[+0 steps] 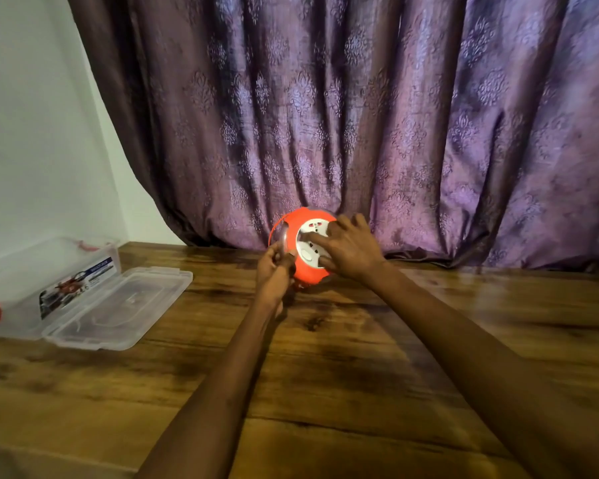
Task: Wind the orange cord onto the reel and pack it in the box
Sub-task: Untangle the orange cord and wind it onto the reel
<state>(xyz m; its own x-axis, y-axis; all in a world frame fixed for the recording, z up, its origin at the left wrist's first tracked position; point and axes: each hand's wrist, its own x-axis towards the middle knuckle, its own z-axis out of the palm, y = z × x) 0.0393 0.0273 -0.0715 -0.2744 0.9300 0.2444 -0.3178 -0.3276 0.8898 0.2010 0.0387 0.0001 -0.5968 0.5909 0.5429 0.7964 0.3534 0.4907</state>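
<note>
We hold the round orange plastic cord reel [300, 245] upright on the brown wooden worktop [325, 357], close before the purple curtain [325, 115]. Our right hand [348, 248] lies spread over its white socket face; our left hand [274, 271] pinches its left edge. The clear plastic box [42, 288] sits open, well apart, far left.

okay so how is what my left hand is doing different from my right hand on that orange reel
The right hand lies spread flat over the white socket face of the orange reel, fingers splayed; the left hand is curled closed at the reel's lower left edge, seemingly pinching something small, though blur hides what. The right hand reaches in from the right and sits higher; the left hand comes up from below. Both touch the reel near the curtain, above the wooden table.
</note>
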